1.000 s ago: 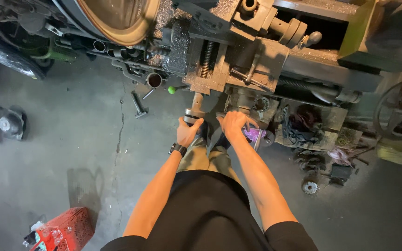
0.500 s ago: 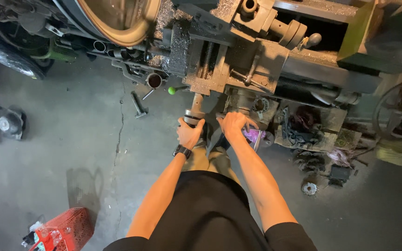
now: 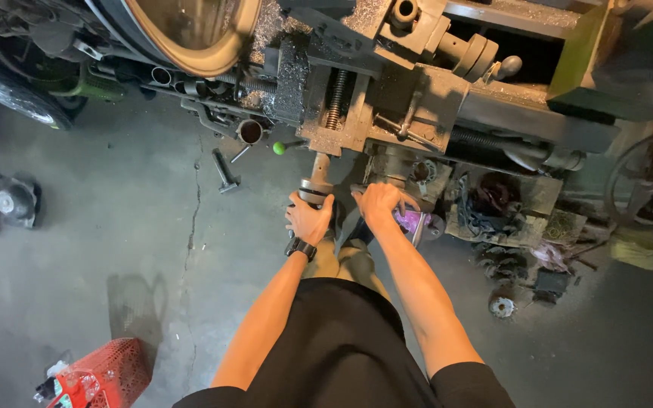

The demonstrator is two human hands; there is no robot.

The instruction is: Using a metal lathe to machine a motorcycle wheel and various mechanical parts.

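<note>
- We are looking down at our two bare arms and a big, dirty metal machine (image 3: pixel 387 98) in front of us.
- Our left hand (image 3: pixel 309 219) is closed around a round metal crank handle (image 3: pixel 315 189). The handle sticks out of the front of the machine, on a short shaft.
- There is a dark watch (image 3: pixel 301 248) on our left wrist.
- Our right hand (image 3: pixel 378 204) is just beside the left one. Its fingers curl down over a part on the front of the machine. We cannot see what part it is, because the hand hides it.
- A shiny purple thing (image 3: pixel 411 221) peeks out right next to our right hand. We cannot tell if the hand touches it.
- A little green knob (image 3: pixel 279 148) sits to the left of the handle, near the machine.
- A big round metal wheel (image 3: pixel 190 30) is at the top left of the machine.
- The gray floor (image 3: pixel 115 227) has a long crack in it.
- A small dark tool (image 3: pixel 225 172) lies on the floor, left of the handle.
- A red basket (image 3: pixel 103 372) stands on the floor at the bottom left, well apart from our hands.
- A pile of old metal parts (image 3: pixel 508 219) lies to the right, under the machine.
</note>
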